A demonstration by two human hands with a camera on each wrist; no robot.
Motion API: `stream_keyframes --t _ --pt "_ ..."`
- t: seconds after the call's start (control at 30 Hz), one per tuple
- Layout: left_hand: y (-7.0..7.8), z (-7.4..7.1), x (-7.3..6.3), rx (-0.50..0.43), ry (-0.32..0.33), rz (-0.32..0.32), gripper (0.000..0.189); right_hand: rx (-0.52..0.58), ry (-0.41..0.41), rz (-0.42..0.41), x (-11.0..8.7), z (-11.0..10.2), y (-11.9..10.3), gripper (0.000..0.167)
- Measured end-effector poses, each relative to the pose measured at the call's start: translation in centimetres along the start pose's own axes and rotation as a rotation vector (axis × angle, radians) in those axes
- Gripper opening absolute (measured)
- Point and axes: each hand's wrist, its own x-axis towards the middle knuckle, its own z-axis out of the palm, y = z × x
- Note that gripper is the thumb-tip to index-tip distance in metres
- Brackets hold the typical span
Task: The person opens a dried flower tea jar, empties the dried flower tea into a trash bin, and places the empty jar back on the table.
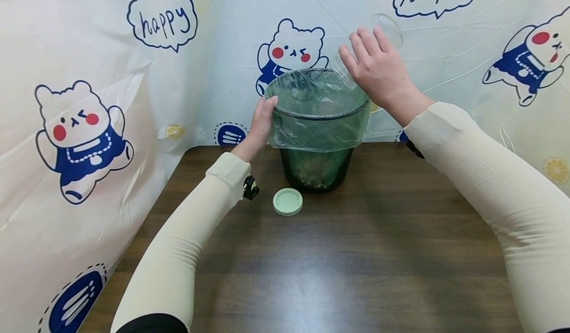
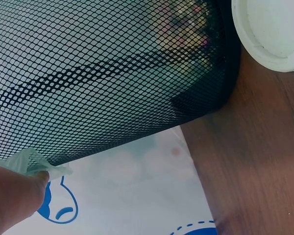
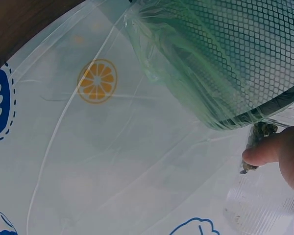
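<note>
A black mesh wastebasket stands upright, lined with a translucent green plastic bag folded over its rim. My left hand grips the rim and bag at the left side. Over the right side of the rim, my right hand holds a clear ribbed jar, tilted with its mouth toward the basket. Dark dried bits show inside the jar in the right wrist view. Small mixed pieces show through the lower mesh. A pale green round lid lies in front of the basket.
The basket stands toward the back of a dark wooden table. A pale cloth backdrop with printed bears hangs behind and to the left.
</note>
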Motion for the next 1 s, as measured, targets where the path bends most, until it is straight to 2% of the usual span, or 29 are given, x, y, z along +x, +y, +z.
stream_keyframes --t 0.3,0.5,0.63,0.83,1.0 --pt "0.04 -0.02 -0.01 0.004 -0.001 -0.006 0.048 -0.011 -0.003 -0.015 -0.04 0.03 -0.03 0.044" --pt "0.07 0.02 0.01 0.006 0.001 -0.001 0.037 -0.02 0.005 -0.025 -0.17 0.22 -0.02 0.043" --pt "0.13 0.0 -0.07 0.001 0.002 0.001 0.035 -0.022 0.046 -0.039 -0.21 0.4 0.01 0.037" --pt "0.2 0.0 -0.16 0.002 -0.004 -0.001 0.045 -0.029 0.069 -0.06 -0.3 0.58 0.12 0.036" --pt "0.19 -0.05 -0.2 0.034 0.0 -0.036 0.066 -0.055 0.042 -0.085 -0.23 0.43 0.15 0.038"
